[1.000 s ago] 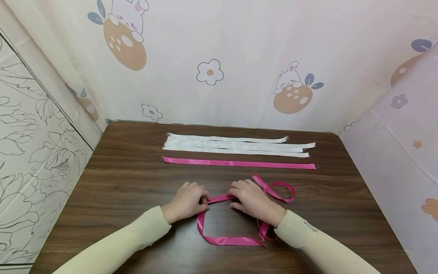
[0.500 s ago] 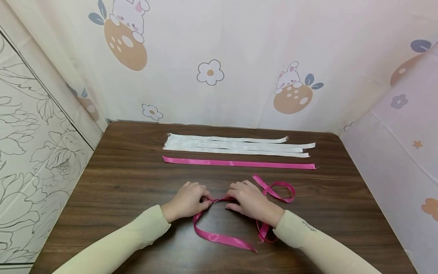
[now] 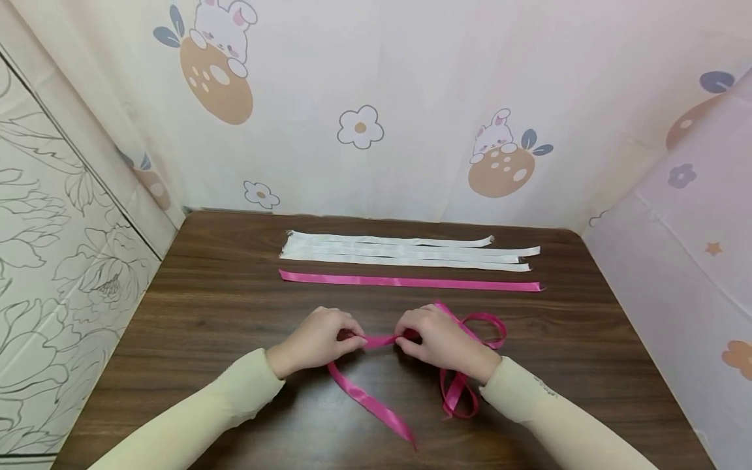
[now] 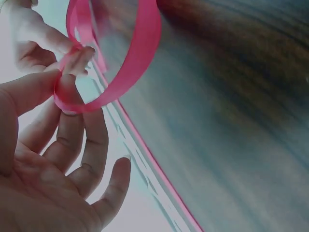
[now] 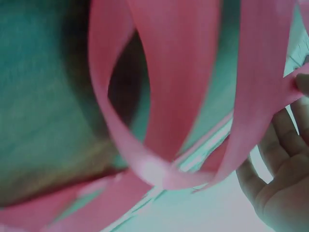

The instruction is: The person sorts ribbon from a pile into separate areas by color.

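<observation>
In the head view my left hand (image 3: 320,336) and right hand (image 3: 439,336) pinch one pink satin ribbon (image 3: 380,341), its short middle stretch running between their fingertips. From my left hand a ribbon tail slants down toward the near side of the table, ending in a point. Past my right hand the rest lies in loose loops. My left wrist view has the ribbon (image 4: 140,53) curving between thumb and index finger, the other fingers spread below. Broad blurred ribbon bands (image 5: 178,72) fill much of the right wrist view, beside part of my right hand (image 5: 285,179).
Several white ribbon strips (image 3: 382,250) lie side by side near the back of the dark wooden table (image 3: 205,313). A straight pink ribbon strip (image 3: 411,282) lies just in front of them. A patterned curtain (image 3: 411,78) hangs behind.
Both hands' grips on the ribbon have shifted, with the fingertips now pinching it more visibly. The left tail's free end has swung toward the near side and left, away from the right-hand loops.
</observation>
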The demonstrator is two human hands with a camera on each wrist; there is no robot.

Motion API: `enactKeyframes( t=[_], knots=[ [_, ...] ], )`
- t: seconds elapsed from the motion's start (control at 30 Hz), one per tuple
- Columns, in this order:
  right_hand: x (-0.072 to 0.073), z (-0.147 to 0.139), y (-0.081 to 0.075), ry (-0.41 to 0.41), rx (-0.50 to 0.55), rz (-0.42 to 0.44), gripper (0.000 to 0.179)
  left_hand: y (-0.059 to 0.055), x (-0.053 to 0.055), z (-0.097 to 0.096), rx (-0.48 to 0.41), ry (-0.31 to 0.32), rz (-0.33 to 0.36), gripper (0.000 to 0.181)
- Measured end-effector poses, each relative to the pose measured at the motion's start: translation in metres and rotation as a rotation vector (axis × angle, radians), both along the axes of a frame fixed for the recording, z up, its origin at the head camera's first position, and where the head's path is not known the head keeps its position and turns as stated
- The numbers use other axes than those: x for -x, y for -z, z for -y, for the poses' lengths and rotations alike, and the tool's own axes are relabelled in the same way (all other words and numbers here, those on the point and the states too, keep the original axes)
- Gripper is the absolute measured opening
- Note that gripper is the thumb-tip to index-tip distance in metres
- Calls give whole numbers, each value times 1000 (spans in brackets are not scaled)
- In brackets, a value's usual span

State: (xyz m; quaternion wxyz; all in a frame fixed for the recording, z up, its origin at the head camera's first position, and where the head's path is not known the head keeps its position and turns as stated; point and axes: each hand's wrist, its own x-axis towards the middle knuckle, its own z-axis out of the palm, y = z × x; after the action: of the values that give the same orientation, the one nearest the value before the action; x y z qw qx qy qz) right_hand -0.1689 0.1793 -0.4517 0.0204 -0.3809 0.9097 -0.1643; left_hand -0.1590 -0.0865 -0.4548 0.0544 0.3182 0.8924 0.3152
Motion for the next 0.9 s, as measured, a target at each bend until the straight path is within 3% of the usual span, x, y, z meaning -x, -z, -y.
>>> enactKeyframes(
  t=[0.13, 0.43, 0.73, 0.9],
  knots=[
    [2, -10, -13, 11, 65, 50, 4, -7, 1, 8, -62, -1, 63, 7],
    [6, -35, -40, 109, 212, 285, 3, -22, 4, 29, -82, -38, 99, 9],
    [5, -54, -63, 148, 291, 247, 12, -36, 8, 49, -117, -108, 95, 9],
    [4, -64, -77, 198, 296, 290, 8, -43, 9, 59, -112, -149, 81, 6]
  ],
)
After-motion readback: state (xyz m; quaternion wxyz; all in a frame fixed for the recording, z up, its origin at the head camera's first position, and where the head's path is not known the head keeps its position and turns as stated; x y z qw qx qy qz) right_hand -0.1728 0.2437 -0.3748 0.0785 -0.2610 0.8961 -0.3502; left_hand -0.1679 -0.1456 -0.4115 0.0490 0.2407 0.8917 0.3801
